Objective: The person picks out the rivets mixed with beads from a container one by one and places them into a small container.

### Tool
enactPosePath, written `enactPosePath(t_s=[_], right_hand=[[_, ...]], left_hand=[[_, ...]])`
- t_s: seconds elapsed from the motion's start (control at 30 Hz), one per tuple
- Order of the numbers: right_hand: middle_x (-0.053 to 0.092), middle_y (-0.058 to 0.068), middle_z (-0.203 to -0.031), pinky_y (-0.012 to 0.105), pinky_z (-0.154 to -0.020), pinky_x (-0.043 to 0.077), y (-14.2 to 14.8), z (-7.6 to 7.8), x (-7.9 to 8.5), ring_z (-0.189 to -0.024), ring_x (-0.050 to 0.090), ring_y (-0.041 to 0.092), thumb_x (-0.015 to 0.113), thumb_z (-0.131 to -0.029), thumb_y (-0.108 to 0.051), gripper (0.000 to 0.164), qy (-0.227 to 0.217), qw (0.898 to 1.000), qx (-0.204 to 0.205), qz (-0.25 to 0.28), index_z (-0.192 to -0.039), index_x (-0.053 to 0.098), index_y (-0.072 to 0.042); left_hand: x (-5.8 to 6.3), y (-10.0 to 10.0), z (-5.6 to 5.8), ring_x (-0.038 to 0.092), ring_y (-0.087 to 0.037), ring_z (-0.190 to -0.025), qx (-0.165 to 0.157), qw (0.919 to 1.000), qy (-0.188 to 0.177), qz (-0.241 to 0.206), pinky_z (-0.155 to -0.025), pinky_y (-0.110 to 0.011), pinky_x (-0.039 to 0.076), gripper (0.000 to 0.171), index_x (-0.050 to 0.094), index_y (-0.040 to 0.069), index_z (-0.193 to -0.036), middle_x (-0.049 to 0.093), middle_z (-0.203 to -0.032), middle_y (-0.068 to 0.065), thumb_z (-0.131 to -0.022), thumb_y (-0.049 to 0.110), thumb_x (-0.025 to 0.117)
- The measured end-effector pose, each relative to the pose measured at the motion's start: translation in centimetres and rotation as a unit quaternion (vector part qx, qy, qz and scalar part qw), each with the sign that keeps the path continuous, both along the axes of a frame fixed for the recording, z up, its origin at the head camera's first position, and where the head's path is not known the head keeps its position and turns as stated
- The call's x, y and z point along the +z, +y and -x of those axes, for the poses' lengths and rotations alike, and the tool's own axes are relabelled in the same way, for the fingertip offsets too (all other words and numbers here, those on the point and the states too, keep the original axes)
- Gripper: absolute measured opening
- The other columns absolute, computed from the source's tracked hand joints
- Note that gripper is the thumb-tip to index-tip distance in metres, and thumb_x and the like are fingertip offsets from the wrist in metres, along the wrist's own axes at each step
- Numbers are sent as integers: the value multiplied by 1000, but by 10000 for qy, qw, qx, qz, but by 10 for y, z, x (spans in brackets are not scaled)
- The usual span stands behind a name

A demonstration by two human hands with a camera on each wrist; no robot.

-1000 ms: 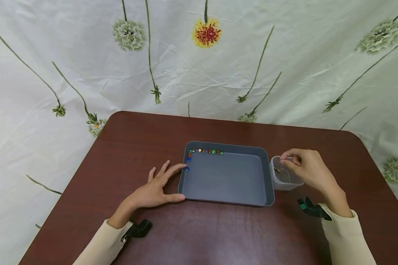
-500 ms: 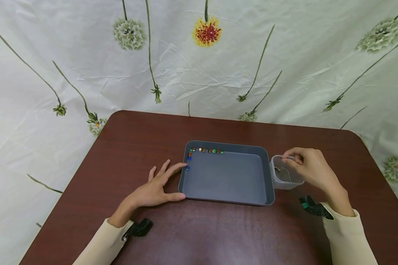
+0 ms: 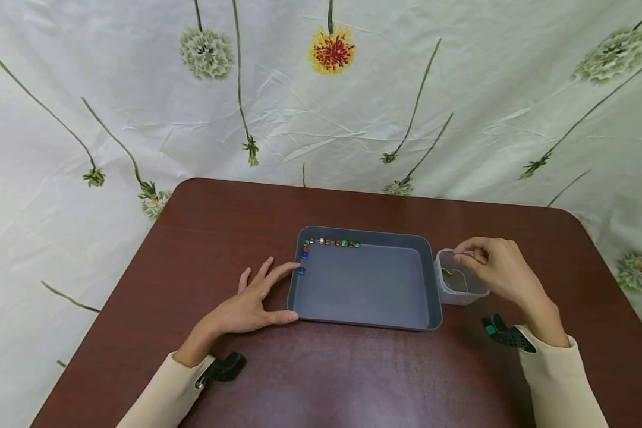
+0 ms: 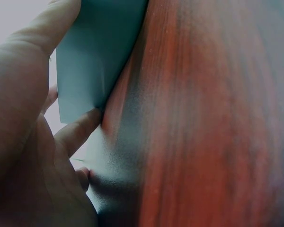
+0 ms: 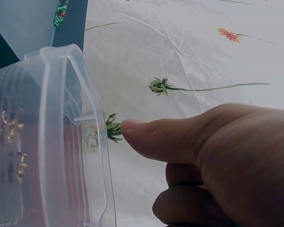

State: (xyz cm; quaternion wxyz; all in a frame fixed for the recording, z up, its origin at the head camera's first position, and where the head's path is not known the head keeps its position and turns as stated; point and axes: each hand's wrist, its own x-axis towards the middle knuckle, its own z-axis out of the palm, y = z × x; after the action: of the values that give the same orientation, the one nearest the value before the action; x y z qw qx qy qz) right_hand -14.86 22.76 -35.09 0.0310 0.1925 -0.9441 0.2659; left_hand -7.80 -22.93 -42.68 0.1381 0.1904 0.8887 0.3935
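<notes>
My left hand [image 3: 251, 303] lies at the left side of a grey rectangular tray [image 3: 371, 285]. Its fingers are spread, with the index fingertip at the left rim and the thumb at the near left corner. Small shiny coloured pieces [image 3: 345, 243], green, amber, red and blue, line the tray's far edge and upper left side. My right hand [image 3: 500, 267] is over a clear plastic container [image 3: 460, 297], its thumb and index fingertip together and its other fingers curled. No item shows between those fingertips. Several small gold pieces [image 5: 21, 165] lie inside the container.
The tray and container stand side by side on a dark red-brown table [image 3: 235, 220]. Behind the table hangs a white flowered cloth [image 3: 289, 107]. Each wrist carries a black camera mount [image 3: 227, 367].
</notes>
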Motion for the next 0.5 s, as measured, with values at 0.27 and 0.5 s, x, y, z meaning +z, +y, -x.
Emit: enactPosePath(t_s=[0.27,0.5], right_hand=[[33,-8,-56,25,-47,27,-3,0,-2,-48,27,3,75,-92,-15,8,-119,9999,34,12,-94,74,-7],[29,-9,-55,25,-46,26,-8,0,-5,-48,22,2,74,-92,-16,9,-171,9998,140,-7,-95,75,-8]], left_hand=[[1,0,0,-5,-39,-155,10,10000,-34,-7,-113,-69,-13,88,28,32,-158,32,-163,-3,-87,47,77],[1,0,0,-5,-39,-155,14,10000,-52,-4,-113,-68,-14,88,28,32,-158,32,-163,-3,-86,47,77]])
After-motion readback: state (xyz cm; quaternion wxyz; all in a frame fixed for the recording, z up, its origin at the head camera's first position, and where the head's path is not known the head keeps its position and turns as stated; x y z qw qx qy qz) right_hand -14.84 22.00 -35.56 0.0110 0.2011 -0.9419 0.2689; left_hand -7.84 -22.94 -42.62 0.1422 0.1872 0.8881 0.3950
